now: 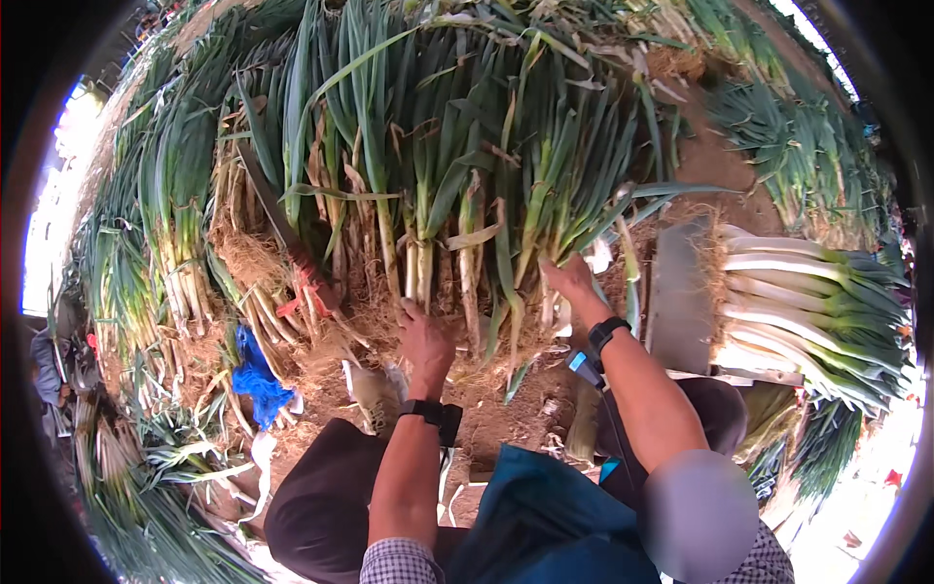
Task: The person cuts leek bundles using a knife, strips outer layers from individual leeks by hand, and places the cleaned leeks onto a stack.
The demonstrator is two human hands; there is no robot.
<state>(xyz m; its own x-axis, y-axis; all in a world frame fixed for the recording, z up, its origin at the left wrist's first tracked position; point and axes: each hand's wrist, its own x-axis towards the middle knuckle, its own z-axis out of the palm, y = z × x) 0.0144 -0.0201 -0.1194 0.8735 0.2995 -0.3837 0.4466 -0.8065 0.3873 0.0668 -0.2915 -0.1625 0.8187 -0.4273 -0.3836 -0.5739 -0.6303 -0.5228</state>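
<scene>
A dense row of long green onions point(438, 146) with green tops and pale lower stems lies before me, roots towards me. My left hand point(427, 339) grips the base of pale green onion stems point(417, 270) at the middle of the row. To the right, my right hand point(573, 285) touches the lower stems of another clump; its fingers are partly curled, and whether they hold a stem I cannot tell. A long-bladed tool point(266, 197), its lower part wrapped in red material, leans over the onions at left.
Cleaned white-stemmed green onions point(781, 292) lie beside a grey metal sheet point(678, 292) at right. Blue netting or cloth point(257, 379) lies at left among roots. More onion bunches point(175, 241) stand around. My knees are close below the hands.
</scene>
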